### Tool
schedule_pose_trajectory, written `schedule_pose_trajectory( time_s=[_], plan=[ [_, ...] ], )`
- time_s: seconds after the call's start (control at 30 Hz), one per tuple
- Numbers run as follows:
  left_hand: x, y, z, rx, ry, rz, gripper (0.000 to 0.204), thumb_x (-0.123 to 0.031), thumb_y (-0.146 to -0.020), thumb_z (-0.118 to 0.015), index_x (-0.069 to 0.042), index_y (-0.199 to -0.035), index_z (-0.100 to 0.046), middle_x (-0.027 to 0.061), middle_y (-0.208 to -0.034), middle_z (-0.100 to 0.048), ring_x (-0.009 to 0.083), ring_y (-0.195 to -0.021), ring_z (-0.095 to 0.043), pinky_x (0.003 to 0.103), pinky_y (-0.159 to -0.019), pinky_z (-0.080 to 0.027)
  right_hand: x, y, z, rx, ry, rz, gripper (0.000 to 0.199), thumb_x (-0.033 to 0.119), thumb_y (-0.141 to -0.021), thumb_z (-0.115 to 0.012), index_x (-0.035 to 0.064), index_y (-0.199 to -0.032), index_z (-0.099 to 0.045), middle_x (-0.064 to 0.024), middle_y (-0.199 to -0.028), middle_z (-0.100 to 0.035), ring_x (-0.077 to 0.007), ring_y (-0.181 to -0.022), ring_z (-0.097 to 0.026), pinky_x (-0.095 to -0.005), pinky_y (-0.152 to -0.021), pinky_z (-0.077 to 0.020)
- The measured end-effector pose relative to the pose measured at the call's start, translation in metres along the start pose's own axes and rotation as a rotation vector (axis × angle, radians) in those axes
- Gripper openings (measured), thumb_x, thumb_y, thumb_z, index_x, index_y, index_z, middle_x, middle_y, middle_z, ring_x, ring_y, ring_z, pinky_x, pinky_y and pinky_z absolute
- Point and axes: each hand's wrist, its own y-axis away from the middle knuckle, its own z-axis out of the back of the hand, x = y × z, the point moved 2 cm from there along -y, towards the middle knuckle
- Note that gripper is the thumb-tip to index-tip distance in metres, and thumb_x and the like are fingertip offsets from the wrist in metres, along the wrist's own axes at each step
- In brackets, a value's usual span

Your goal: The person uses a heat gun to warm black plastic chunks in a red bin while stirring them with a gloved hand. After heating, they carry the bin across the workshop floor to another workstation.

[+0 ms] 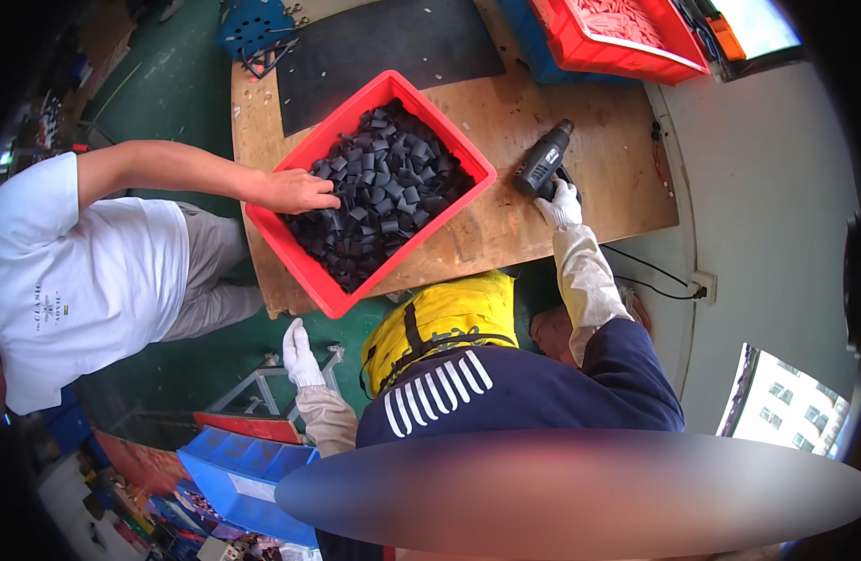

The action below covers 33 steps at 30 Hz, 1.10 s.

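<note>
A black heat gun [545, 159] is over the right part of the wooden table, its nozzle pointing to the far side. My right hand [563, 206], in a white glove, is closed around its handle. Off the table's near edge, my left hand [301, 355], gloved as well, holds nothing; its fingers are stretched out. A red plastic bin [393, 86] sits at an angle on the table, in front of my hands. Many short black sleeve-like pieces [383, 182] fill it. A co-worker's bare hand [304, 191] reaches over the left rim and touches the pieces.
The co-worker in a white shirt [103, 271] stands left of the wooden table [505, 229]. A black mat [383, 47] lies behind the bin. Another red bin [627, 56] with pink pieces stands far right. Near the wall socket [703, 285] runs a black cable. Blue bins [248, 472] stand lower left.
</note>
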Motion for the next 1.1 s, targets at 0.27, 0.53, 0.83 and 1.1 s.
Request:
schedule_pose_trajectory(
  time_s=[0.27,0.53,0.83,1.1],
  plan=[
    [0.001,-0.011,-0.013,0.103,-0.093,-0.059,0.035,-0.029,-0.105,-0.061,-0.004,-0.130,-0.067,-0.0050,-0.116,-0.066,0.0038,-0.091,-0.052,0.022,-0.081,-0.043,-0.003,0.001,-0.012,-0.032,0.131,-0.173,0.075,0.042,-0.073,-0.086,0.0056,-0.131,-0.056,-0.0239,-0.132,-0.055,-0.0421,-0.118,-0.062,-0.0472,-0.100,-0.0529],
    [-0.001,-0.006,-0.021,0.100,-0.034,0.008,0.038,-0.029,-0.105,-0.060,-0.003,-0.133,-0.065,0.0027,-0.128,-0.067,0.0124,-0.112,-0.058,0.029,-0.100,-0.044,0.012,0.006,0.023,0.174,0.246,0.074,0.069,0.046,-0.079,-0.082,0.0030,-0.128,-0.060,-0.0218,-0.130,-0.059,-0.0411,-0.115,-0.064,-0.0461,-0.100,-0.0521],
    [-0.022,-0.030,-0.031,0.023,-0.049,-0.061,0.046,-0.032,-0.104,-0.063,-0.002,-0.138,-0.060,0.0123,-0.138,-0.063,0.0214,-0.127,-0.058,0.035,-0.110,-0.043,0.029,-0.006,0.044,0.352,0.462,0.134,0.071,0.052,-0.080,-0.076,0.0071,-0.133,-0.061,-0.0225,-0.125,-0.064,-0.0404,-0.112,-0.066,-0.0468,-0.096,-0.0537],
    [-0.098,-0.080,-0.106,0.115,-0.149,0.057,0.077,-0.045,-0.092,-0.074,-0.004,-0.151,-0.045,0.0172,-0.144,-0.057,0.0317,-0.130,-0.055,0.040,-0.109,-0.042,0.162,-0.039,0.046,0.282,-0.401,0.264,0.087,0.054,-0.089,-0.071,-0.0049,-0.148,-0.046,-0.0241,-0.143,-0.058,-0.0304,-0.135,-0.056,-0.0384,-0.113,-0.0429]
  ],
)
